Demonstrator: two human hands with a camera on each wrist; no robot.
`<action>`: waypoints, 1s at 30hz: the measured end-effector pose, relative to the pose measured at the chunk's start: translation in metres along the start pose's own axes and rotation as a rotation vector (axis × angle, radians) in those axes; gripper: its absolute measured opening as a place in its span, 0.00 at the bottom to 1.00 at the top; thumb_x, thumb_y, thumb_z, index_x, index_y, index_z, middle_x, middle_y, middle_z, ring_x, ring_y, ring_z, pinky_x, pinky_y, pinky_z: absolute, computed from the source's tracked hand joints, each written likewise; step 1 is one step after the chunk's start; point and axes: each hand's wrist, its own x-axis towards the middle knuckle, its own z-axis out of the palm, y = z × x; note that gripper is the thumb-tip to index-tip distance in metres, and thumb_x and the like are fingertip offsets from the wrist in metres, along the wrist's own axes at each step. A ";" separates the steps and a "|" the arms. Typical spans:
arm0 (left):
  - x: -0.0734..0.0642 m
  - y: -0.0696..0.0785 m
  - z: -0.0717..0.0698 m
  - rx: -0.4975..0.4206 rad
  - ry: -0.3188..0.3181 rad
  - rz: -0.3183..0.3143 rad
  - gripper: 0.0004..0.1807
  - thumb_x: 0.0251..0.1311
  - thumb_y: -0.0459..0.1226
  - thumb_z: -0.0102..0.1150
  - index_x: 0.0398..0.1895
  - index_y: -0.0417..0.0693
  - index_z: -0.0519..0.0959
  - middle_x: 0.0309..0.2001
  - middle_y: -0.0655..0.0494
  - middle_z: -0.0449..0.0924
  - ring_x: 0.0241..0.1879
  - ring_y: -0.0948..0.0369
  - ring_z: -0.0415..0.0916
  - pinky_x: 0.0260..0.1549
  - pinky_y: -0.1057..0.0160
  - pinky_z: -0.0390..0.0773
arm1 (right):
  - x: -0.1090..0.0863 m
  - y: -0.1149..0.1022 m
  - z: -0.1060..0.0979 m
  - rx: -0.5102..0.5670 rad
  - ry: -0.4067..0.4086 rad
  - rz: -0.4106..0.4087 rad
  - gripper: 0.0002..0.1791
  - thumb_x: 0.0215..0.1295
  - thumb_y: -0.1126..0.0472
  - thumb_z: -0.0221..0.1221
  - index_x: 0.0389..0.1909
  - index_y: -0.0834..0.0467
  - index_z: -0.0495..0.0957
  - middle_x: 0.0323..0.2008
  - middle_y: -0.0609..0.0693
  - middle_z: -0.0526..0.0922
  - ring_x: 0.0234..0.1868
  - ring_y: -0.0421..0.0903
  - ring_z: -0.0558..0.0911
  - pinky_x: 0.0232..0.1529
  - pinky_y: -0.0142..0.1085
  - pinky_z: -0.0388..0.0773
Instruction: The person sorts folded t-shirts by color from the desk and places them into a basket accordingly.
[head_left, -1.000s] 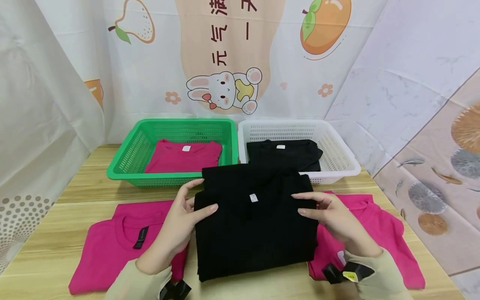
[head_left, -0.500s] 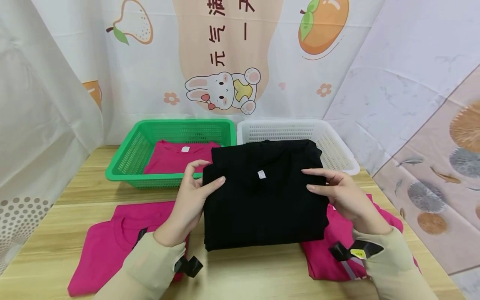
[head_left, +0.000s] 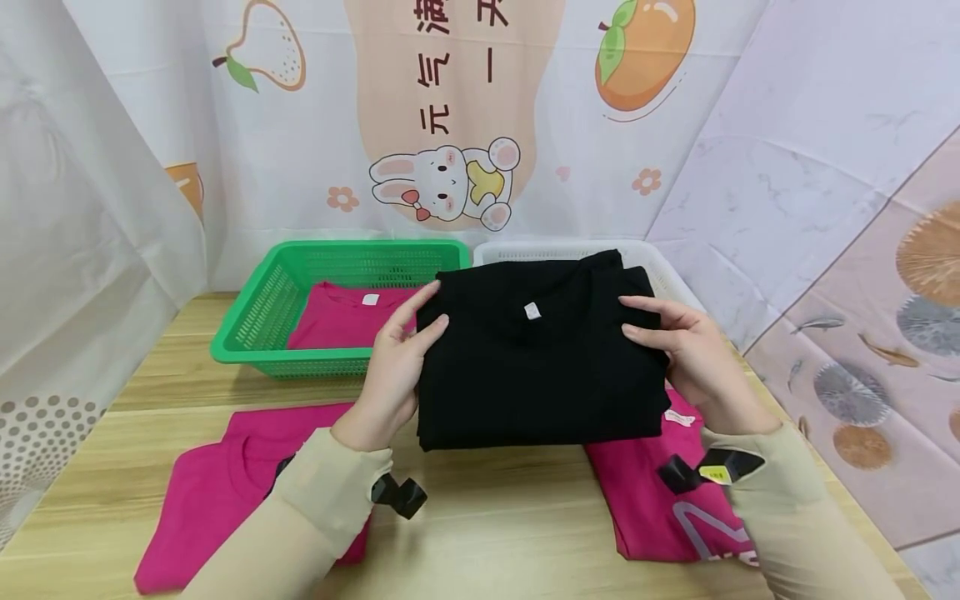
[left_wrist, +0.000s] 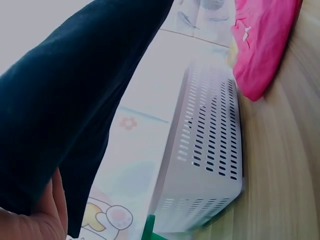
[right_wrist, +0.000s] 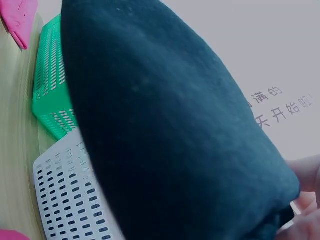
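Note:
A folded black T-shirt point(head_left: 540, 375) with a small white neck label hangs above the table, between both hands. My left hand point(head_left: 393, 362) grips its left edge, thumb on the front and fingers behind. On the opposite edge my right hand point(head_left: 690, 350) pinches the cloth between thumb and fingers. Behind the shirt stands the white basket point(head_left: 667, 271), mostly covered in the head view; its perforated side wall shows in the left wrist view. The right wrist view has the black shirt point(right_wrist: 170, 120) filling its middle, above the white basket point(right_wrist: 70, 190).
A green basket point(head_left: 262, 358) holding a folded pink T-shirt point(head_left: 337, 321) stands at the back left. One pink T-shirt point(head_left: 202, 500) lies at the left of the wooden table point(head_left: 480, 533), another pink T-shirt point(head_left: 652, 508) at the right under my right arm. A printed curtain point(head_left: 300, 167) hangs behind.
Both hands have lifted the black T-shirt and carried it away from me, up and slightly right, until it covers most of the white basket. The pink shirts and the green basket stay put.

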 end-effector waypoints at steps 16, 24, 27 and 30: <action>0.022 0.017 0.010 -0.019 -0.116 -0.147 0.20 0.69 0.35 0.57 0.63 0.44 0.77 0.61 0.51 0.77 0.38 0.64 0.85 0.41 0.65 0.84 | 0.026 -0.016 0.002 0.028 0.103 -0.015 0.17 0.62 0.72 0.64 0.45 0.49 0.88 0.48 0.43 0.81 0.38 0.38 0.86 0.36 0.30 0.84; 0.035 0.020 0.017 0.041 -0.189 -0.181 0.29 0.64 0.29 0.60 0.68 0.53 0.72 0.67 0.55 0.71 0.48 0.60 0.82 0.45 0.63 0.84 | 0.037 -0.026 -0.001 -0.022 0.164 0.019 0.16 0.60 0.67 0.67 0.46 0.47 0.88 0.64 0.45 0.68 0.43 0.35 0.84 0.39 0.28 0.83; 0.039 0.026 0.020 0.093 -0.233 -0.209 0.35 0.62 0.26 0.60 0.71 0.57 0.68 0.66 0.52 0.72 0.53 0.56 0.80 0.46 0.60 0.84 | 0.042 -0.031 -0.003 -0.041 0.177 0.030 0.14 0.60 0.66 0.67 0.43 0.46 0.89 0.62 0.44 0.68 0.42 0.35 0.84 0.38 0.28 0.83; 0.042 0.033 0.021 0.180 -0.279 -0.225 0.39 0.59 0.24 0.61 0.74 0.57 0.64 0.70 0.52 0.67 0.61 0.53 0.74 0.53 0.55 0.82 | 0.047 -0.033 -0.006 -0.046 0.189 0.040 0.11 0.61 0.65 0.67 0.39 0.45 0.90 0.54 0.42 0.74 0.36 0.36 0.85 0.36 0.28 0.83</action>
